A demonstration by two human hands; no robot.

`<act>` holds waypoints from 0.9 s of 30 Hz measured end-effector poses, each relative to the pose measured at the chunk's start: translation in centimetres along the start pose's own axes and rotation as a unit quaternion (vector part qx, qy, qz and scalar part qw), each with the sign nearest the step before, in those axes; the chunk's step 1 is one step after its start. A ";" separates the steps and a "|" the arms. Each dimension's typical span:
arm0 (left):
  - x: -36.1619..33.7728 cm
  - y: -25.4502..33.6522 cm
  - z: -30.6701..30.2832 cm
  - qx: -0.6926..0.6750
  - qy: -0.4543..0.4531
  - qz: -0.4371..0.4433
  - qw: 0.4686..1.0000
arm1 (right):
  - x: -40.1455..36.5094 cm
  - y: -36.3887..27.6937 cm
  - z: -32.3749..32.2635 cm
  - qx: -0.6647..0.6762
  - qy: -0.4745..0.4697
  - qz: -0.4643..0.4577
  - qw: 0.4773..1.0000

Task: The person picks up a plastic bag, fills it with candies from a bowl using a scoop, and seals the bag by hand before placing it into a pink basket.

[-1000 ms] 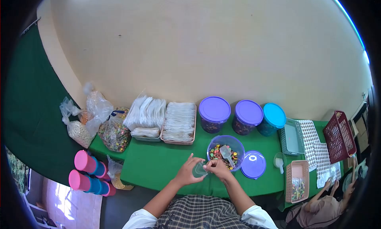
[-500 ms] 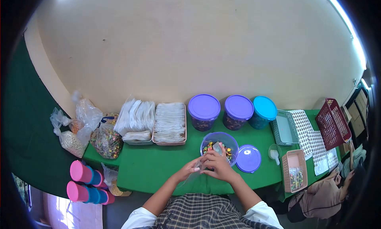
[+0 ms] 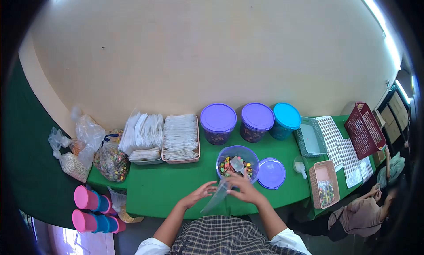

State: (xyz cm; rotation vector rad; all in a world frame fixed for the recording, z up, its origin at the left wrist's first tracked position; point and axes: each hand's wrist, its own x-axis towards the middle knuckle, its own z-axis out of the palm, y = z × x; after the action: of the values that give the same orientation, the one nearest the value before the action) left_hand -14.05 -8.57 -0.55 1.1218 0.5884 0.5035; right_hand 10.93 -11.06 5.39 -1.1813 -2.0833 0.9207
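Observation:
A clear plastic bag point(image 3: 215, 198) hangs at a slant between my hands, in front of the open purple tub point(image 3: 257, 154). My right hand point(image 3: 244, 188) has its fingertips on the bag's upper edge, at the tub's near rim. To the bag's left, my left hand point(image 3: 199, 196) is open, its fingers apart and holding nothing. Colourful wrapped pieces point(image 3: 225, 166) fill the bottom of the tub, and a clear scoop point(image 3: 237, 164) lies on them. What the bag contains, if anything, is not plain.
Right of the tub lies a purple lid point(image 3: 271, 173). Behind stand two purple-lidded tubs point(image 3: 218, 118) and a blue-lidded one point(image 3: 287, 116). Baskets of white packets point(image 3: 181, 138) are at left. A pink basket point(image 3: 312, 191) holds a filled bag; a person point(image 3: 364, 215) is at far right.
My left hand has come off the bag and spread its fingers. My right hand has drawn back from over the scoop, which now shows more fully. The whole view has shifted slightly.

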 end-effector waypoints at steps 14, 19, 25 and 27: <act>1.5 -1.8 0.2 0.035 0.090 0.002 0.995 | 3.2 9.4 -0.5 -0.252 0.105 0.226 0.935; 1.8 -2.6 -0.6 0.161 0.151 0.086 0.972 | 5.1 14.6 2.2 -0.389 -0.023 0.341 0.855; 2.3 -2.6 -0.5 0.182 0.173 0.071 0.965 | 6.0 15.2 2.6 -0.383 -0.037 0.351 0.853; 3.0 -2.5 -0.5 0.166 0.175 0.067 0.968 | 5.9 14.9 2.5 -0.327 -0.043 0.377 0.866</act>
State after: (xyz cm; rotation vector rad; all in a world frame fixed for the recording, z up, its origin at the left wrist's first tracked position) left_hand -11.94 -7.19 -3.61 1.4080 0.9337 0.7483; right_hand 13.74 -1.01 -7.00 -2.4647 -2.0684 0.5534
